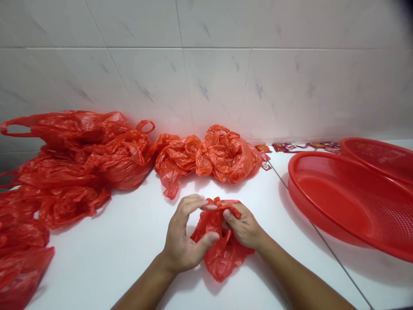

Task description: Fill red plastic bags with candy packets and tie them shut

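Low over the white tabletop, a crumpled red plastic bag (222, 262) hangs between my hands. My right hand (243, 226) pinches its gathered upper part, thumb on top. On the bag's left side, my left hand (187, 234) is open, its thumb well apart from its curved fingers. The left fingertips reach the bag's top edge; whether they touch it I cannot tell. Behind my hands sit bunched red plastic bags (230, 157), and a larger heap of red plastic bags (74, 159) spreads along the left.
A red plastic basket (335, 206) with mesh sides stands at the right, with a second red basket (380, 157) behind it. Several small red packets (284, 147) lie along the tiled wall (145, 73). A dark seam (338, 260) crosses the white tabletop (129, 254).
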The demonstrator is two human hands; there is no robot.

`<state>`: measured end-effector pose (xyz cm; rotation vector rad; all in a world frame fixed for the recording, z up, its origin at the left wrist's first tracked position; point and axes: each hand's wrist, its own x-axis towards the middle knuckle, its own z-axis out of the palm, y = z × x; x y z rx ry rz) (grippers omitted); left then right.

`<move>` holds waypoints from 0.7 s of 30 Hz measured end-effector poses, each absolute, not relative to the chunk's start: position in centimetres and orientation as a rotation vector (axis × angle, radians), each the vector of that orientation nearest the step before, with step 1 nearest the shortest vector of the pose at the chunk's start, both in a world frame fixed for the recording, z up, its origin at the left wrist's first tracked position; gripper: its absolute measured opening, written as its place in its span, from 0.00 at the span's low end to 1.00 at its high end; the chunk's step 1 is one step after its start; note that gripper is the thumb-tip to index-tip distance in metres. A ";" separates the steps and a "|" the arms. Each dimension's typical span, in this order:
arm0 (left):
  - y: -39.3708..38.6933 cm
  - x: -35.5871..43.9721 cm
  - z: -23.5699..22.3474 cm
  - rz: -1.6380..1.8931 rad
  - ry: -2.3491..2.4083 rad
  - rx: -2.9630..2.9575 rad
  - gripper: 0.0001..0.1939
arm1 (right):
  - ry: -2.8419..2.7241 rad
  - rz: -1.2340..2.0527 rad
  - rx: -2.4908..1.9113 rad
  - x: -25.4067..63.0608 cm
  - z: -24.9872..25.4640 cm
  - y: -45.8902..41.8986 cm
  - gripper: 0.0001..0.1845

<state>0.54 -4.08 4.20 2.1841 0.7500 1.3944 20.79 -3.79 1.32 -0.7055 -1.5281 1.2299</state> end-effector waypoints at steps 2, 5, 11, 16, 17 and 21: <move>-4.1 1.1 3.4 1.296 0.807 2.209 0.51 | -1.402 1.338 -0.731 20.9 0.8 -3.5 0.28; -4.6 2.4 2.1 1.153 0.887 2.175 0.55 | -1.279 1.444 -0.762 20.9 0.2 -3.3 0.31; -4.2 2.7 1.3 1.064 0.978 1.941 0.29 | -1.216 1.633 -0.558 21.6 0.5 -3.2 0.30; -3.6 2.0 2.9 0.901 0.857 1.749 0.22 | -1.193 1.938 -0.398 22.4 0.4 -2.7 0.30; -3.6 1.9 3.2 0.894 0.777 1.694 0.26 | -1.187 1.975 -0.392 22.4 0.4 -2.7 0.30; -3.4 2.2 3.6 0.948 0.700 1.538 0.22 | -1.235 1.954 -0.463 22.0 0.5 -2.8 0.28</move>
